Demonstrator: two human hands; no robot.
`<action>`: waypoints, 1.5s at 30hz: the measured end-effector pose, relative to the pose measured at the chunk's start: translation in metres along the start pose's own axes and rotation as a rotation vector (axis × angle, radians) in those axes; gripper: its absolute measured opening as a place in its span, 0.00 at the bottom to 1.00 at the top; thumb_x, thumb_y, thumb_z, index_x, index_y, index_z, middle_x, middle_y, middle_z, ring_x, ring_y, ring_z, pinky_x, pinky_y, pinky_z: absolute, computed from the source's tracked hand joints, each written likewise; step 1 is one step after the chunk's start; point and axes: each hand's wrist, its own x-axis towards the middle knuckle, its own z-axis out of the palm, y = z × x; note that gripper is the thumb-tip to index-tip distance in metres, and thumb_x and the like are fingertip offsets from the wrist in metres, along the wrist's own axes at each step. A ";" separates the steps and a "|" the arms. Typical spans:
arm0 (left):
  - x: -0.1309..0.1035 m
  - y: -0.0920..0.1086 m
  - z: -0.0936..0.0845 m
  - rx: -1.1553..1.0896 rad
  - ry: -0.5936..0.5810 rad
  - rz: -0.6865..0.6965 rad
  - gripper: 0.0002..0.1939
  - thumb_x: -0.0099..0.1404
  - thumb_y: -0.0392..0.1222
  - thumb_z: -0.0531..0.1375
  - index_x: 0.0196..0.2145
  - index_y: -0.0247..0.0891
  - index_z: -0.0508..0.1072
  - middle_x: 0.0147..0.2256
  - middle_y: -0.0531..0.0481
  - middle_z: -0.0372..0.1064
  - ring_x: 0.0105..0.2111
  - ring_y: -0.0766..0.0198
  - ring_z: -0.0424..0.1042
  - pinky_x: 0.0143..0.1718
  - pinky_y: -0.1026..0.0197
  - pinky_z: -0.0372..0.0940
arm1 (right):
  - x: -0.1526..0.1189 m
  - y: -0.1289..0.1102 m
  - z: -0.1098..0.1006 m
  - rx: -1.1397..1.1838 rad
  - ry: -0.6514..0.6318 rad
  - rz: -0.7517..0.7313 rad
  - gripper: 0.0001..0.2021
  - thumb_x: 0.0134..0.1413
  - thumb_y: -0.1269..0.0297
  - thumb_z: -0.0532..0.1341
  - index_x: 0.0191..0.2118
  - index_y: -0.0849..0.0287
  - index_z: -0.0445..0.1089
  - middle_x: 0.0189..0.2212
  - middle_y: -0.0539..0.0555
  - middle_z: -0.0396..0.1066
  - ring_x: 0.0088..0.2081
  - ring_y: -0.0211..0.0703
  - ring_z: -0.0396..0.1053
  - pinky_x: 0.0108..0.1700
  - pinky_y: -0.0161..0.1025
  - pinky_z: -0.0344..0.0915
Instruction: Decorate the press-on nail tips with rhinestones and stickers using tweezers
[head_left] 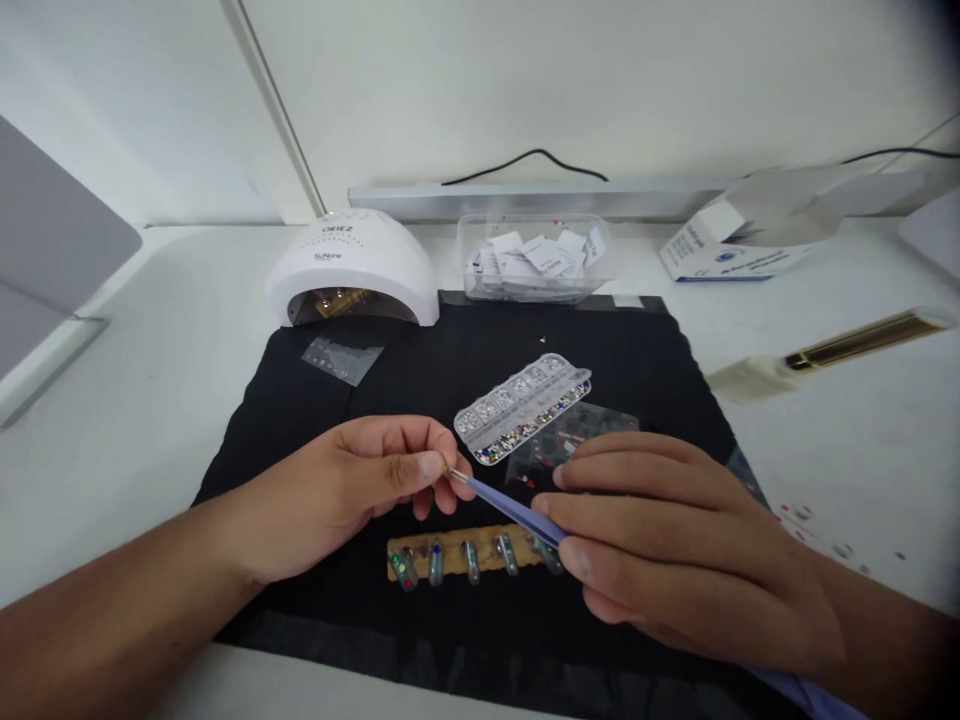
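Note:
My right hand (675,540) is closed around a pair of lavender tweezers (506,500), whose metal tips point left. My left hand (382,465) pinches thumb against forefinger right at those tips; whatever small thing lies between them is too hidden to name. Just below the tweezers, a wooden strip (451,545) bears several glossy greenish-grey false nails (470,560), the left ones set with coloured stones. My right fingers cover its right end in part. Beyond my hands lies an open clear rhinestone case (517,405), with clear and coloured stones in its compartments.
A white nail lamp (352,255) stands back left with another strip inside. Behind the black mat (300,400) is a clear box of white packets (536,265). An opened carton (750,240), a gold-handled brush (862,340) and loose stones are at right. Clear sheets (341,358) lie on the mat.

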 end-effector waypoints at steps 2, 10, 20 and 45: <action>0.000 0.000 0.000 -0.014 0.007 -0.015 0.10 0.67 0.45 0.64 0.35 0.34 0.74 0.35 0.49 0.71 0.35 0.69 0.68 0.37 0.68 0.62 | 0.001 0.000 -0.001 -0.002 0.009 -0.011 0.06 0.66 0.68 0.58 0.36 0.60 0.71 0.34 0.55 0.82 0.37 0.43 0.79 0.41 0.45 0.80; -0.001 0.003 0.001 -0.058 0.020 -0.041 0.10 0.65 0.45 0.64 0.34 0.33 0.75 0.34 0.48 0.70 0.34 0.68 0.67 0.36 0.67 0.61 | 0.005 -0.002 -0.005 -0.012 -0.007 -0.021 0.07 0.66 0.70 0.58 0.35 0.61 0.70 0.34 0.56 0.82 0.37 0.42 0.80 0.42 0.44 0.81; 0.002 0.013 -0.011 0.265 0.186 0.175 0.07 0.63 0.41 0.62 0.38 0.37 0.75 0.37 0.50 0.72 0.34 0.68 0.66 0.35 0.66 0.61 | 0.000 -0.005 0.006 0.240 0.176 0.089 0.07 0.66 0.71 0.56 0.39 0.65 0.70 0.31 0.58 0.79 0.37 0.41 0.79 0.40 0.40 0.80; -0.033 -0.027 0.001 1.398 -0.001 0.603 0.12 0.64 0.37 0.64 0.42 0.38 0.64 0.45 0.47 0.70 0.43 0.60 0.68 0.44 0.55 0.64 | -0.001 -0.002 0.018 0.682 0.065 0.265 0.06 0.62 0.71 0.60 0.37 0.66 0.74 0.29 0.56 0.78 0.32 0.40 0.76 0.38 0.41 0.76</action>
